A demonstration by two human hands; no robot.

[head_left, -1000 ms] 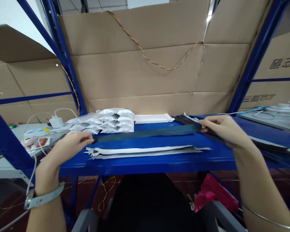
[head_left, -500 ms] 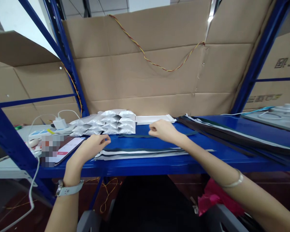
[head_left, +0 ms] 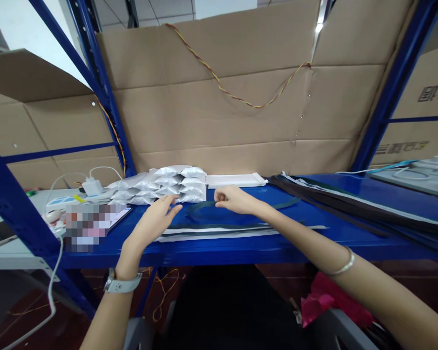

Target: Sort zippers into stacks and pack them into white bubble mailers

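A blue steel shelf (head_left: 241, 249) stands against cardboard sheets (head_left: 219, 114). The right hand (head_left: 234, 200) is pinched closed on one dark zipper (head_left: 200, 207), which lies across the shelf. The left hand (head_left: 154, 224) is open, fingers spread, just short of it. Two pale-edged zippers (head_left: 219, 234) lie in front, with one stack of silver packets (head_left: 160, 187) behind and one dark zipper pile (head_left: 350, 204) at right.

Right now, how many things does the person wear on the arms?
2: a white-strapped watch on the left wrist and a thin metal bangle on the right forearm.
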